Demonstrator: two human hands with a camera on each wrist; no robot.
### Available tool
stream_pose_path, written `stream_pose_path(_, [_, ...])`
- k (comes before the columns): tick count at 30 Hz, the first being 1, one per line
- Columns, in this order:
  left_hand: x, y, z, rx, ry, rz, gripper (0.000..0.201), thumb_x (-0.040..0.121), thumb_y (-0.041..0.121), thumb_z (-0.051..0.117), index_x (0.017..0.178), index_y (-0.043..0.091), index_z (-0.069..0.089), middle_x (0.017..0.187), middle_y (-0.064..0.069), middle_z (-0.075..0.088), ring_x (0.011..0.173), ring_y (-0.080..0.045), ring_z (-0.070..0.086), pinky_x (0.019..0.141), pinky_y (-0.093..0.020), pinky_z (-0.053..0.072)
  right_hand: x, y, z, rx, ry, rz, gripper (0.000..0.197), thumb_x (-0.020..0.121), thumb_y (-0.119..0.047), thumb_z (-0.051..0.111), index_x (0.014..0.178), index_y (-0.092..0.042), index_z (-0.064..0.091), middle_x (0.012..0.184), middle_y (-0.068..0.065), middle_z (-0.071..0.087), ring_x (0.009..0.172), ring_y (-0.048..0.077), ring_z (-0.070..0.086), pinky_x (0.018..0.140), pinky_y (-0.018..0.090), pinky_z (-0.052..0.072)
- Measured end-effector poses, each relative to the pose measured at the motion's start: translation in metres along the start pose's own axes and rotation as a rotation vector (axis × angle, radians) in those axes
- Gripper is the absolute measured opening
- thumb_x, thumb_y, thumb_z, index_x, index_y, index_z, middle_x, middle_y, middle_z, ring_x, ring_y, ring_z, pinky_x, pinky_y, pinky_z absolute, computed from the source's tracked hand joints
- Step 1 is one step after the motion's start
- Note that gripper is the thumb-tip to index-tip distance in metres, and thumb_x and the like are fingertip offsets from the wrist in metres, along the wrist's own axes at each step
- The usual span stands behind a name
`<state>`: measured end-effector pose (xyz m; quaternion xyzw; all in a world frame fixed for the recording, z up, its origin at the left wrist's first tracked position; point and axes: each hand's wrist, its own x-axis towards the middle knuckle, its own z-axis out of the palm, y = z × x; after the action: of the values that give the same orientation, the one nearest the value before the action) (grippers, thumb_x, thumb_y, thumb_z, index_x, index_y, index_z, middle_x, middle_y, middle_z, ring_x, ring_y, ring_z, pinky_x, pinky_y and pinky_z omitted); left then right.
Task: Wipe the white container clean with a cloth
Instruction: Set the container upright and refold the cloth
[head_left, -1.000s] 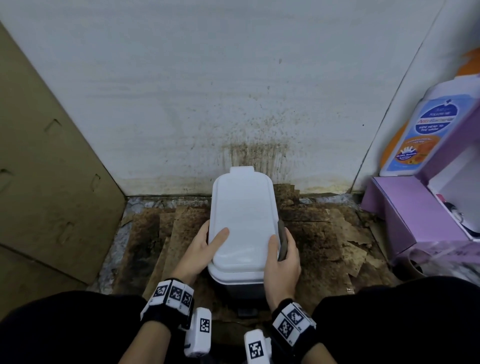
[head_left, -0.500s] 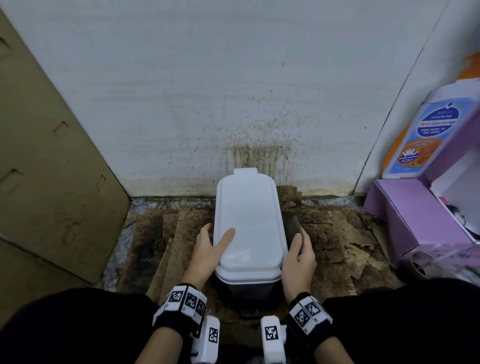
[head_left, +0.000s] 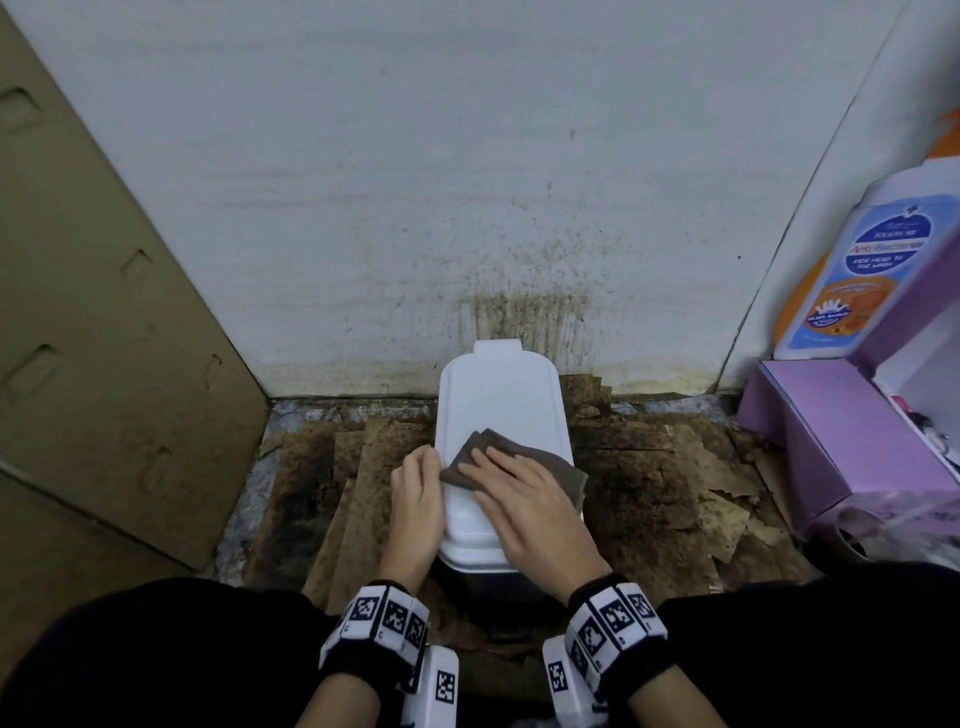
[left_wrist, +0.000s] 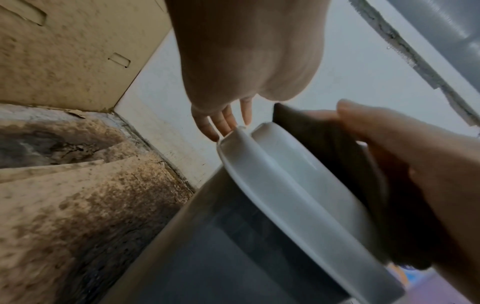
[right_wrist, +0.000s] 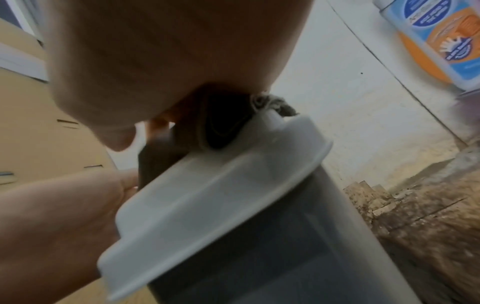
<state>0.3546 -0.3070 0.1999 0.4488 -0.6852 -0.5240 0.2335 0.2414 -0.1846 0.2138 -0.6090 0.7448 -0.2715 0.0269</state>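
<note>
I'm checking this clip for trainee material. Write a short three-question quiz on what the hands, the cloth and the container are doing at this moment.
1. True or false: the right hand presses the brown cloth flat on the lid of the white container.
2. What does the left hand touch? A) the purple box B) the container's left side C) the cardboard panel
3. Fill in: the cloth's right end hangs over the lid's ____ edge.

Key: 1 true; 2 B; 3 right.

The cloth (head_left: 524, 465) lies on the container (head_left: 498, 395), under the right hand (head_left: 535, 499). The left hand (head_left: 418, 499) rests at the container's left side. A wall (head_left: 415, 182) stands behind.
</note>
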Motion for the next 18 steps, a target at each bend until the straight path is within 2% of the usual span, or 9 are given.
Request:
stream_pose_path(2, [-0.006, 0.009, -0.003, 0.08, 0.014, 0.077, 0.028, 0.112, 0.028, 0.026, 0.126, 0.029, 0.051, 0.122, 0.014, 0.05, 0.123, -0.009, 0.039, 0.095, -0.018, 0.025, 0.002, -0.001, -0.007, 0.033, -0.078, -0.028, 0.042, 0.107, -0.045, 0.034, 0.145, -0.034, 0.05, 0.157, -0.013, 0.041, 0.149, -0.001, 0.024, 0.123, 0.022, 0.009])
stream_pose_path(3, [-0.009, 0.012, -0.005, 0.091, 0.021, 0.098, 0.031, 0.112, 0.026, 0.026, 0.125, 0.028, 0.054, 0.118, 0.016, 0.05, 0.122, -0.007, 0.039, 0.095, -0.017, 0.026, 0.003, 0.0, -0.01, 0.065, -0.097, -0.026, 0.042, 0.106, -0.049, 0.034, 0.143, -0.036, 0.052, 0.157, -0.014, 0.04, 0.149, -0.003, 0.022, 0.123, 0.022, 0.008])
stream_pose_path(6, [-0.007, 0.016, -0.007, 0.011, 0.053, 0.106, 0.03, 0.11, 0.028, 0.037, 0.127, 0.027, 0.061, 0.126, 0.008, 0.051, 0.122, -0.003, 0.046, 0.102, -0.023, 0.035, 0.003, 0.0, -0.018, 0.157, -0.074, 0.0, 0.04, 0.105, -0.049, 0.039, 0.136, -0.035, 0.059, 0.152, -0.017, 0.046, 0.146, -0.008, 0.023, 0.124, 0.028, 0.012])
stream_pose_path(9, [-0.004, 0.016, -0.007, 0.041, 0.039, 0.193, 0.023, 0.107, 0.026, 0.051, 0.126, 0.031, 0.063, 0.128, 0.005, 0.048, 0.118, 0.001, 0.05, 0.097, -0.015, 0.043, -0.005, 0.0, -0.016, 0.237, 0.13, 0.075, 0.034, 0.102, -0.037, 0.047, 0.131, -0.031, 0.063, 0.145, -0.022, 0.052, 0.143, -0.006, 0.028, 0.124, 0.036, 0.017])
stream_pose_path(12, [0.0, 0.014, -0.003, 0.155, 0.013, 0.256, 0.027, 0.103, 0.025, 0.059, 0.128, 0.032, 0.064, 0.123, 0.006, 0.044, 0.119, -0.012, 0.05, 0.099, -0.02, 0.044, -0.019, 0.001, -0.013, 0.247, 0.348, 0.238, 0.043, 0.093, -0.028, 0.052, 0.136, -0.031, 0.055, 0.141, -0.041, 0.033, 0.139, -0.008, 0.025, 0.12, 0.039, 0.023])
stream_pose_path(13, [0.001, 0.013, -0.001, 0.184, 0.0, 0.254, 0.029, 0.102, 0.027, 0.061, 0.13, 0.033, 0.063, 0.123, 0.006, 0.042, 0.118, -0.016, 0.048, 0.102, -0.025, 0.044, -0.023, 0.001, -0.013, 0.238, 0.37, 0.298, 0.052, 0.089, -0.03, 0.054, 0.141, -0.032, 0.047, 0.14, -0.041, 0.029, 0.137, -0.009, 0.023, 0.119, 0.04, 0.023])
stream_pose_path(16, [0.005, 0.01, 0.003, 0.27, -0.013, 0.244, 0.039, 0.098, 0.038, 0.064, 0.137, 0.035, 0.059, 0.121, 0.008, 0.036, 0.12, -0.015, 0.041, 0.107, -0.038, 0.044, -0.034, 0.008, -0.007, 0.227, 0.362, 0.516, 0.077, 0.08, -0.044, 0.058, 0.149, -0.031, 0.028, 0.145, -0.014, 0.034, 0.138, 0.009, 0.03, 0.113, 0.04, 0.025])
stream_pose_path(18, [0.004, 0.011, 0.003, 0.392, 0.001, 0.288, 0.045, 0.096, 0.045, 0.064, 0.14, 0.036, 0.057, 0.122, 0.007, 0.036, 0.119, -0.015, 0.038, 0.107, -0.039, 0.041, -0.039, 0.016, -0.002, 0.249, 0.349, 0.622, 0.081, 0.082, -0.052, 0.06, 0.151, -0.03, 0.024, 0.138, -0.008, 0.037, 0.132, 0.013, 0.035, 0.109, 0.04, 0.029])
